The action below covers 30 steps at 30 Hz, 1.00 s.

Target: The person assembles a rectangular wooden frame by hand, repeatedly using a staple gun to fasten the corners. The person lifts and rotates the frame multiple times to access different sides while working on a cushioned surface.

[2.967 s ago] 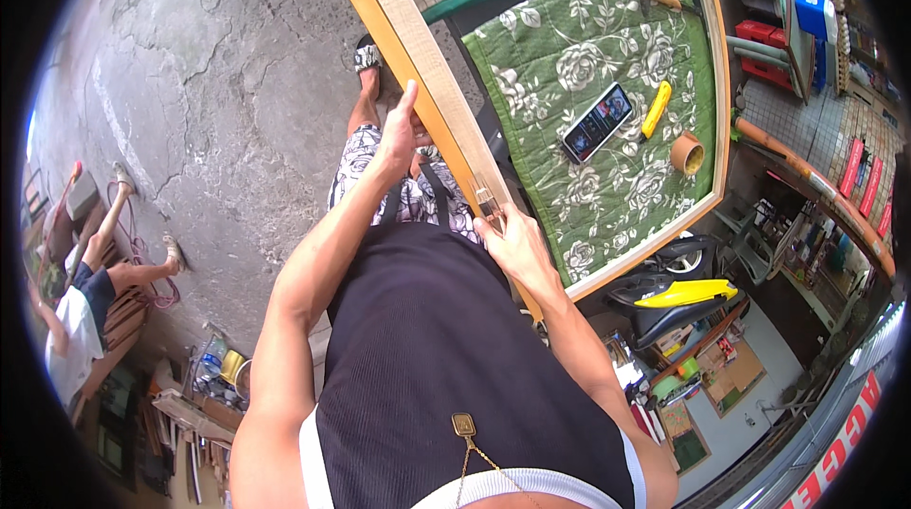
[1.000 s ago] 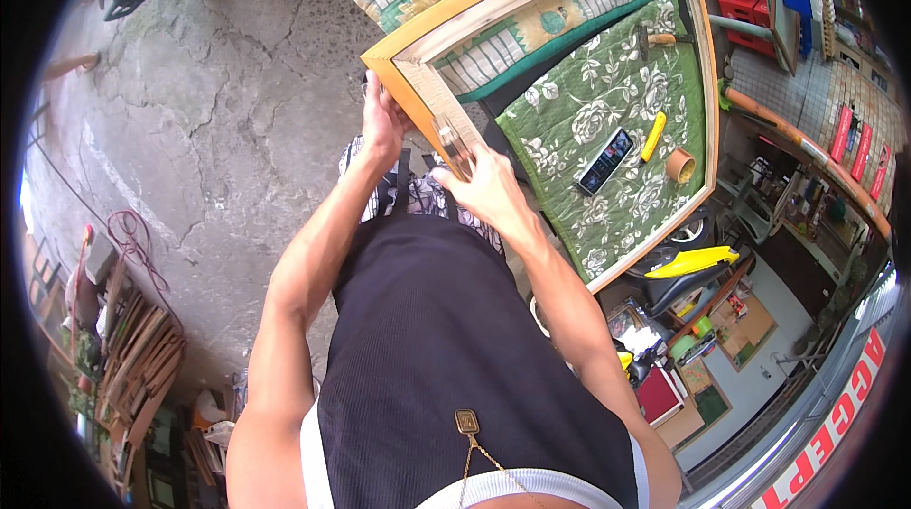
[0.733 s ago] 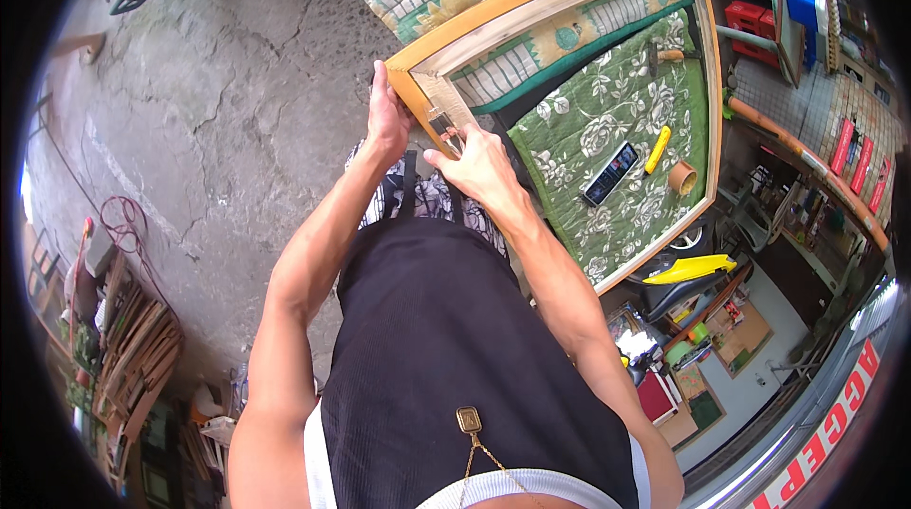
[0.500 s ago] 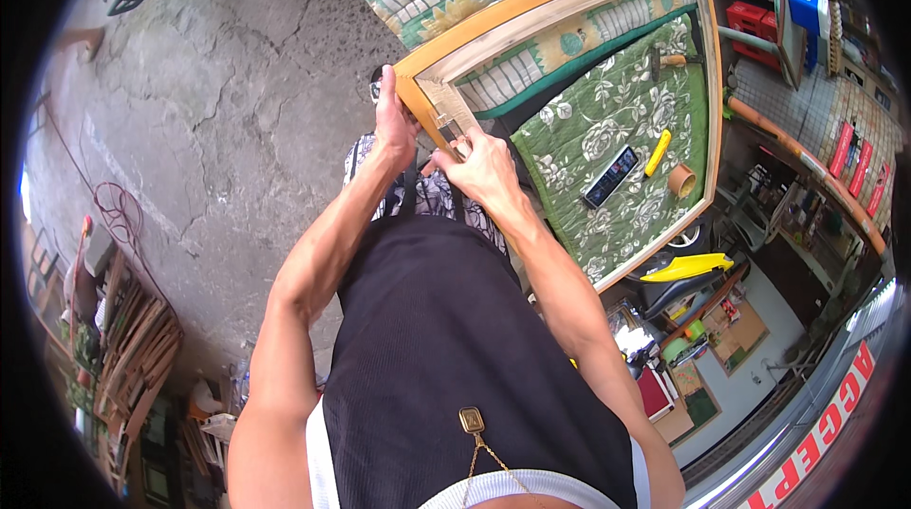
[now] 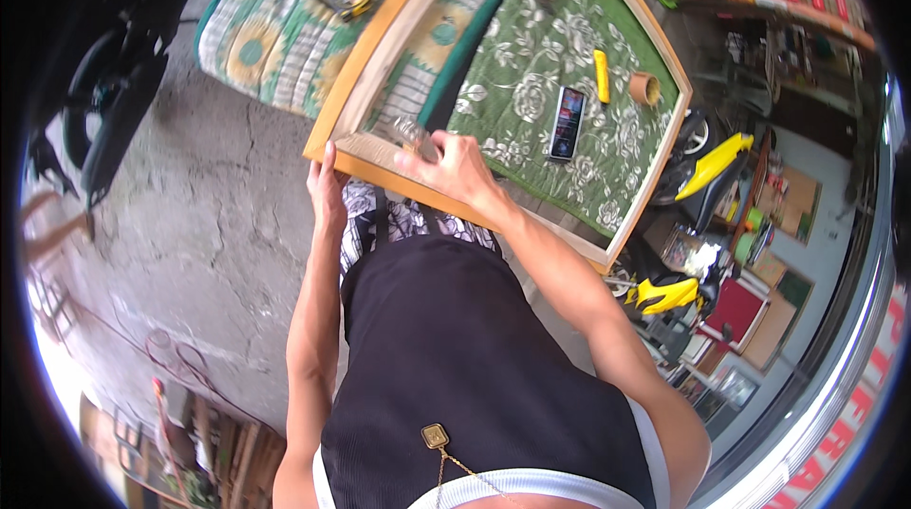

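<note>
wooden frame (image 5: 380, 160), near corner, on green floral cloth (image 5: 531, 101): pinched at edge by left hand (image 5: 327, 188); right hand (image 5: 454, 167) closed around small brush (image 5: 415, 134) just beyond. risk: slipping grip, frame sliding toward phone (image 5: 569, 122).

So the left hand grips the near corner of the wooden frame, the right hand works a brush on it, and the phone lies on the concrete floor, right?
Not quite. The head view shows the phone lying on the green flowered cloth inside the wooden frame, not on the concrete. The rest holds: left hand at the near corner, right hand with a brush.
</note>
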Available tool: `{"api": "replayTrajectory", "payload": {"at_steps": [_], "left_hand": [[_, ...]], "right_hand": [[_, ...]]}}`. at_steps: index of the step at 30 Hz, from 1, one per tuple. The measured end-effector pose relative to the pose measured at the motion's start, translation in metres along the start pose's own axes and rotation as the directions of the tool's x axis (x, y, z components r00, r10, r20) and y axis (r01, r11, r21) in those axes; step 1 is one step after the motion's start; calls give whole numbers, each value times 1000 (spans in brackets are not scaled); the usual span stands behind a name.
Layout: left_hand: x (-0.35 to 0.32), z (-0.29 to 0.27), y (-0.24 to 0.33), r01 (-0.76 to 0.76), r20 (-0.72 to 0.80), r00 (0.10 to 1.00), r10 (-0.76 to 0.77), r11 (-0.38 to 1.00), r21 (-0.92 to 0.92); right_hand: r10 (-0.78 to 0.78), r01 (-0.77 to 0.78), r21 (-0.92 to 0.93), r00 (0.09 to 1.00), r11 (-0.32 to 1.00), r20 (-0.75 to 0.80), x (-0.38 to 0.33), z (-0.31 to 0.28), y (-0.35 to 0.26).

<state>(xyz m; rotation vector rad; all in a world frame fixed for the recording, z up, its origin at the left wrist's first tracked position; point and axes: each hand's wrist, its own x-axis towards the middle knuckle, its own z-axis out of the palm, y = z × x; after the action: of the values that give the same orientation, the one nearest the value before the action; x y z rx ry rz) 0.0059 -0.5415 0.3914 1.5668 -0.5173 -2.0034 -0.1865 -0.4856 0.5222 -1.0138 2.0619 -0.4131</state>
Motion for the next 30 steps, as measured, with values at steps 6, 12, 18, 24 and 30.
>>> {"api": "replayTrajectory", "payload": {"at_steps": [6, 12, 18, 24, 30], "left_hand": [[13, -9, -24, -239, 140, 969, 202, 906, 349], [1, -2, -18, -250, 83, 968, 239, 863, 439], [3, 0, -28, -232, -6, 965, 261, 868, 439], [-8, 9, -33, -229, -74, 950, 304, 836, 499], [-7, -2, -39, -290, -225, 822, 524, 723, 627]], "right_hand": [[14, -99, -155, 882, 983, -472, 59, -23, 71], [-29, -70, -257, 931, 964, -363, 76, -4, 121], [-311, 228, -222, 811, 948, -495, 20, 3, 139], [-365, 418, 129, 879, 899, -307, -112, 5, 199], [273, -95, 471, 906, 877, -324, -220, 9, 320]]}}
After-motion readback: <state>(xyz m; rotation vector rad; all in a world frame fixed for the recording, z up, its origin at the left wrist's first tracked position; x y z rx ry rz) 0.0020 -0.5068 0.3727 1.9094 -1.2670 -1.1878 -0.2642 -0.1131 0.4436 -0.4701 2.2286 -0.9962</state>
